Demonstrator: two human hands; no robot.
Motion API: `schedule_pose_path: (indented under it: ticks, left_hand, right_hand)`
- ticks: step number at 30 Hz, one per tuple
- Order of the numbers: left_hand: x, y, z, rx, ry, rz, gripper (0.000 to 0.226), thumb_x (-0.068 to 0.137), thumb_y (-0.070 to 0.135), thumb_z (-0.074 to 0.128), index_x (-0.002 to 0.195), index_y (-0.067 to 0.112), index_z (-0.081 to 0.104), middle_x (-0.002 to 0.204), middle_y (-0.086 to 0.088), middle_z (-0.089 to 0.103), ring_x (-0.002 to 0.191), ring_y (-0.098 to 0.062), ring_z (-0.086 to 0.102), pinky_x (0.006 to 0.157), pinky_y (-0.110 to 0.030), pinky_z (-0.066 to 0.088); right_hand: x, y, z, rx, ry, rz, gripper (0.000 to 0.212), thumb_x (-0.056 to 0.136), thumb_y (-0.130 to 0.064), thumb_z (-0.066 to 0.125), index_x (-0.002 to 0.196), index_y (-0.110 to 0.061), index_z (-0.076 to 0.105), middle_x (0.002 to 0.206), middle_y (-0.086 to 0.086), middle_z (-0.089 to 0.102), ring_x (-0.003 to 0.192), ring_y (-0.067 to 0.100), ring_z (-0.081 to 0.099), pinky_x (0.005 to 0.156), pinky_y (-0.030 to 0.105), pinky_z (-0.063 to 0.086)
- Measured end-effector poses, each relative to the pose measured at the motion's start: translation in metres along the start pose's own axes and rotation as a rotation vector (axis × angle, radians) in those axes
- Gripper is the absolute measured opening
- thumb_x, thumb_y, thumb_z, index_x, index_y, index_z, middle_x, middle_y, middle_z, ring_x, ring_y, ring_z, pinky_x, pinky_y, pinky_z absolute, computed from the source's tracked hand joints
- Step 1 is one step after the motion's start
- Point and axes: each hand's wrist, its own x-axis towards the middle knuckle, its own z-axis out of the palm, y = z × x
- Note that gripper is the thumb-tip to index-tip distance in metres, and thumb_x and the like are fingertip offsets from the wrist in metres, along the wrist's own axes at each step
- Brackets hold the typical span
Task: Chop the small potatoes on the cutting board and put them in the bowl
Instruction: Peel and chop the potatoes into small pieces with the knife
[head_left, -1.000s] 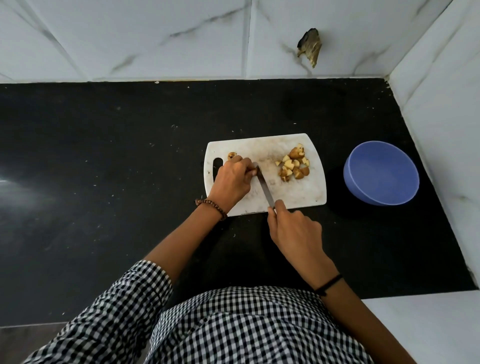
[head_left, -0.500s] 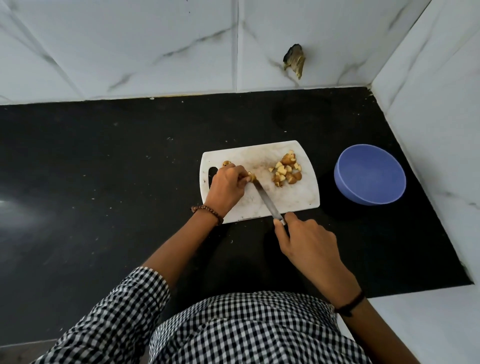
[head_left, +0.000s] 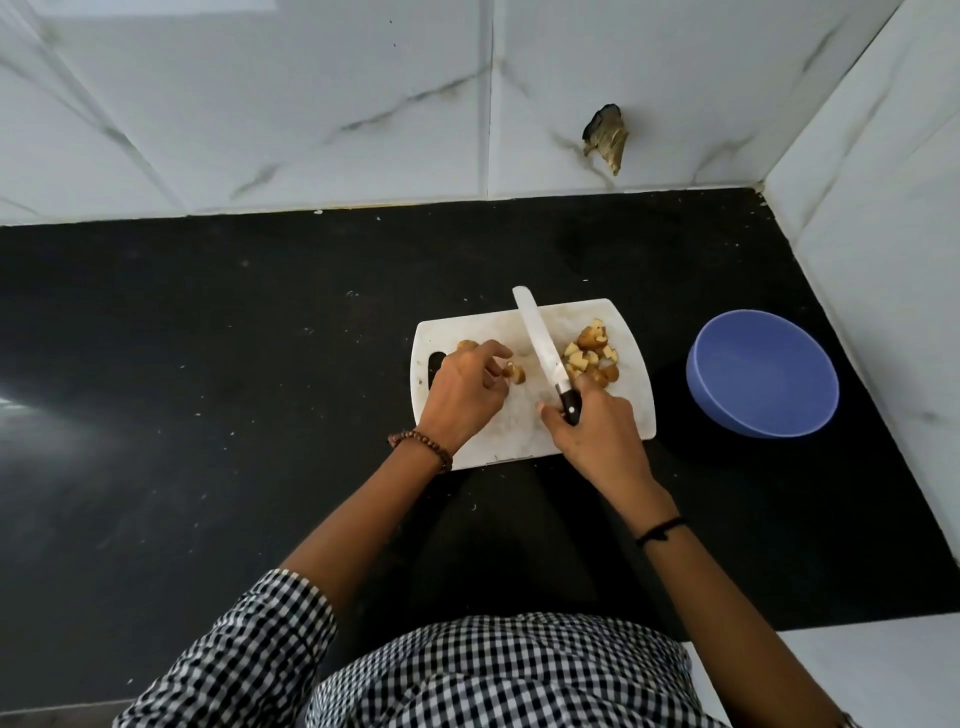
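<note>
Both forearms reach forward and converge ahead of the body. The left hand (head_left: 465, 395) lies palm down, a bead bracelet (head_left: 422, 447) on its wrist, its fingers (head_left: 493, 358) loosely bent and spread, gripping nothing. The right hand (head_left: 597, 431), a dark band (head_left: 660, 530) on its wrist, curls round the handle of a knife (head_left: 543, 345).
</note>
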Motion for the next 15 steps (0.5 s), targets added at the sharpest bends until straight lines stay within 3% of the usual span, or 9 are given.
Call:
schedule_pose_path:
  ticks: [4, 6, 9, 13, 15]
  left_hand:
    - [0.004, 0.002, 0.000, 0.137, -0.059, 0.083, 0.035, 0.089, 0.018, 0.063, 0.122, 0.027, 0.063, 0.100, 0.001, 0.053, 0.083, -0.012, 0.054, 0.066, -0.028, 0.051]
    - [0.005, 0.003, -0.001, 0.215, -0.075, 0.126, 0.032, 0.089, 0.016, 0.063, 0.119, 0.027, 0.065, 0.103, 0.001, 0.052, 0.083, -0.014, 0.054, 0.059, -0.029, 0.049]
    - [0.008, 0.004, -0.002, 0.273, -0.062, 0.151, 0.021, 0.087, 0.016, 0.066, 0.106, 0.025, 0.068, 0.101, 0.003, 0.053, 0.082, -0.016, 0.055, 0.054, -0.030, 0.048]
    - [0.008, 0.012, 0.001, 0.193, -0.024, 0.114, 0.011, 0.086, 0.025, 0.069, 0.097, 0.026, 0.071, 0.091, 0.009, 0.065, 0.076, -0.009, 0.056, 0.063, -0.029, 0.052]
    - [0.005, 0.016, 0.004, 0.161, -0.017, 0.074, 0.012, 0.086, 0.029, 0.069, 0.098, 0.027, 0.071, 0.091, 0.011, 0.069, 0.072, -0.003, 0.057, 0.065, -0.021, 0.048]
  right_hand:
    - [0.018, -0.003, 0.010, 0.074, 0.014, 0.021, 0.029, 0.091, -0.034, 0.068, 0.110, -0.015, 0.056, 0.089, -0.001, 0.062, 0.081, 0.014, 0.063, 0.071, 0.029, 0.055]
    - [0.022, -0.003, 0.013, 0.097, 0.013, 0.026, 0.029, 0.091, -0.034, 0.069, 0.109, -0.015, 0.057, 0.091, 0.000, 0.063, 0.081, 0.014, 0.064, 0.071, 0.028, 0.056]
    - [0.019, -0.002, 0.013, 0.123, 0.011, 0.027, 0.027, 0.092, -0.033, 0.068, 0.109, -0.016, 0.056, 0.089, -0.003, 0.062, 0.077, 0.007, 0.060, 0.063, 0.012, 0.045]
    - [0.008, 0.001, 0.009, 0.154, 0.034, 0.047, 0.021, 0.095, -0.034, 0.063, 0.102, -0.016, 0.054, 0.077, -0.008, 0.057, 0.067, 0.002, 0.056, 0.053, 0.006, 0.042]
    - [0.002, 0.004, 0.008, 0.174, 0.054, 0.067, 0.025, 0.097, -0.039, 0.058, 0.099, -0.014, 0.057, 0.075, -0.005, 0.059, 0.066, 0.005, 0.058, 0.052, 0.010, 0.042]
